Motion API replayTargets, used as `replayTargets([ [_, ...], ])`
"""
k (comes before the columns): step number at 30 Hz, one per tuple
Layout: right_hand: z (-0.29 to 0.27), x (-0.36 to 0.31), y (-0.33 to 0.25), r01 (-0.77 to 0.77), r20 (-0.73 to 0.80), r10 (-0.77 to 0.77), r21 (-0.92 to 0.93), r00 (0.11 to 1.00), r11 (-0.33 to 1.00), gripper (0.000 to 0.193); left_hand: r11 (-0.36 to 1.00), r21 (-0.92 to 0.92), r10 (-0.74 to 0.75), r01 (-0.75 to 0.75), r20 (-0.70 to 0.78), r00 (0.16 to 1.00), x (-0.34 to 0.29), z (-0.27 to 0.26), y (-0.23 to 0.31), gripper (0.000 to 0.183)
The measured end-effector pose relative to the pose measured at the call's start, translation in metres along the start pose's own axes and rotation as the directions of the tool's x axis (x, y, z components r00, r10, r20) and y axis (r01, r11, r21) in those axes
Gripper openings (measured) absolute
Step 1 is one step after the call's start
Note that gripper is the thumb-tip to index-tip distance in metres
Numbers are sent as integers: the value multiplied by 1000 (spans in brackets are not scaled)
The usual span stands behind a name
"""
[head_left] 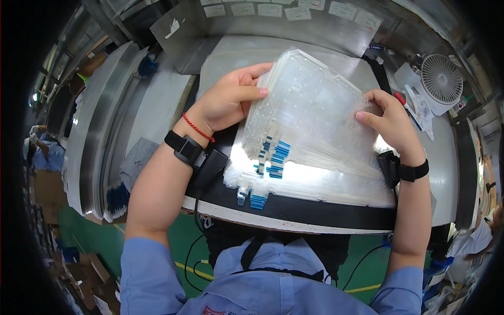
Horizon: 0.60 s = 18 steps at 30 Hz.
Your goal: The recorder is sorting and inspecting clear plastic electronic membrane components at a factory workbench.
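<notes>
A stack of clear plastic film sheets [315,100] is tilted up in front of me, gripped at both sides. My left hand [231,97] pinches its left edge, thumb on the front face and fingers behind. At the right edge, my right hand [388,118] holds the sheets between thumb and bent fingers. Blue tabs [280,155] stick out in rows near the sheets' lower left. Below lies a fanned pile of the same clear sheets [331,184], with more blue tabs [257,201] at its near left corner. Whether the raised stack is apart from this pile, I cannot tell.
A black-edged worktable [310,212] bears the pile. Behind it rises a metal panel [273,23] with paper labels. At right stand a white fan [442,79] and red-and-white pens or tools [409,110]. Stacked sheets [100,131] fill the left; a person [47,152] sits beyond.
</notes>
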State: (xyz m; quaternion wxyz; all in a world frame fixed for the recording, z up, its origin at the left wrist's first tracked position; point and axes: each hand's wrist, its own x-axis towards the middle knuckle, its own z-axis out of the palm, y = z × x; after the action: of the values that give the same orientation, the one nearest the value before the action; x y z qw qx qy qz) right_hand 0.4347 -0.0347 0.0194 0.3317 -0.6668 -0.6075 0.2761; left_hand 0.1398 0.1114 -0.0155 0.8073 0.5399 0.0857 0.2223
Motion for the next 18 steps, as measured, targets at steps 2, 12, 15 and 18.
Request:
replayTargets([
  [2,-1,1,4,41,-60,-43,-35,997,999,26,993,121,-8,17,-68,998,1,3,0,48],
  [12,-3,3,7,30,-36,-29,33,999,999,24,1000,-5,10,-11,-114,993,2,3,-4,47],
  [15,-7,3,11,34,-74,-35,-21,997,999,23,999,27,-35,39,-148,988,3,3,-2,45],
  [18,-10,3,12,0,-130,3,25,992,1000,22,994,69,-75,91,-210,975,4,4,-3,41],
])
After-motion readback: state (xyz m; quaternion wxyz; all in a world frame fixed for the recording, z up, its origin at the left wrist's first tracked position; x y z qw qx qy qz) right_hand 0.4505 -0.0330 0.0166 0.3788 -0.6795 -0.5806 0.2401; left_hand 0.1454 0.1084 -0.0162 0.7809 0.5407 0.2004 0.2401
